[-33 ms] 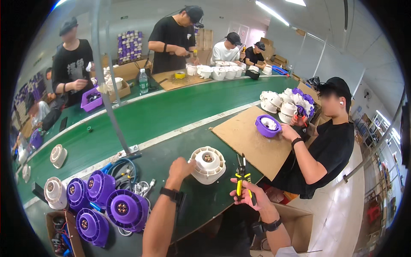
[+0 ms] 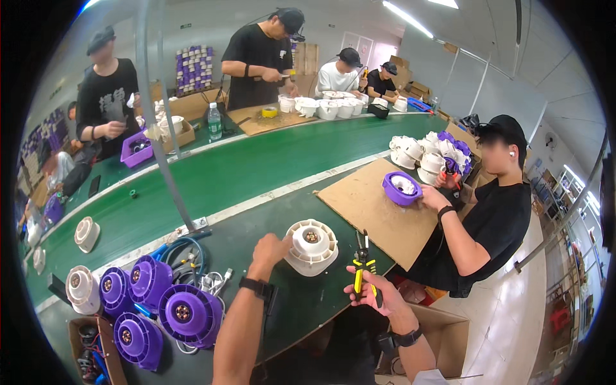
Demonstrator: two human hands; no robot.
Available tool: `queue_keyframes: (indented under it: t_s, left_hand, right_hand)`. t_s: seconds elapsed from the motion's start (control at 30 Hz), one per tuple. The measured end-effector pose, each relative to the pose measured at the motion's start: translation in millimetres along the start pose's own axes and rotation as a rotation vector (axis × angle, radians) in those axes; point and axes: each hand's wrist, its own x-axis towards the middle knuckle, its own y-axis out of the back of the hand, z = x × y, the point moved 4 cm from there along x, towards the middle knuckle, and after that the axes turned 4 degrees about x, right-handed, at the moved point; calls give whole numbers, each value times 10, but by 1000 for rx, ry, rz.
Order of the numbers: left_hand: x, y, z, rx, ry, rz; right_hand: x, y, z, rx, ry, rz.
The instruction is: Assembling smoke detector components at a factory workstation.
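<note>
A white plastic housing (image 2: 314,262) with a slotted rim and copper-coloured contacts in its raised centre stands on the green table. My left hand (image 2: 269,252) is closed at its left edge, the fingertips against the rim and partly hidden. To the right of the housing, my right hand (image 2: 374,292) is turned palm up. It holds pliers (image 2: 362,266) with yellow and black handles, their jaws pointing away from me and slightly parted.
Several purple housings (image 2: 190,312) and a white one (image 2: 83,290) crowd the left, beside coiled cables (image 2: 186,256). A cardboard box (image 2: 115,350) holds small parts. A metal post (image 2: 168,173) rises at the belt (image 2: 256,176). On the right, a co-worker handles a purple housing (image 2: 402,188) on cardboard.
My hands, the pliers and the white housing stay practically where they were. Across the belt, the hands of two co-workers have shifted slightly.
</note>
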Motion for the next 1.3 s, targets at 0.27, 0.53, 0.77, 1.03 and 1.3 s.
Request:
queue_keyframes:
  t_s: [0.27,0.53,0.77,1.03,1.3]
  left_hand:
    - [131,127,317,-69,131,-198]
    - [229,244,470,4,-167,-80]
    - [245,188,-13,-767,-30,-136]
    - [21,115,-103,-1425,26,-406]
    - [-233,270,-73,-1262,-196,88]
  right_hand:
    - [-116,156,-24,-61,52,-141]
    - [-198,301,53,-162,110,130]
    - [-339,250,78,381,18,-104]
    - [-259,213,45,458,-53,-356]
    - [50,-32,-186,-263,287,67]
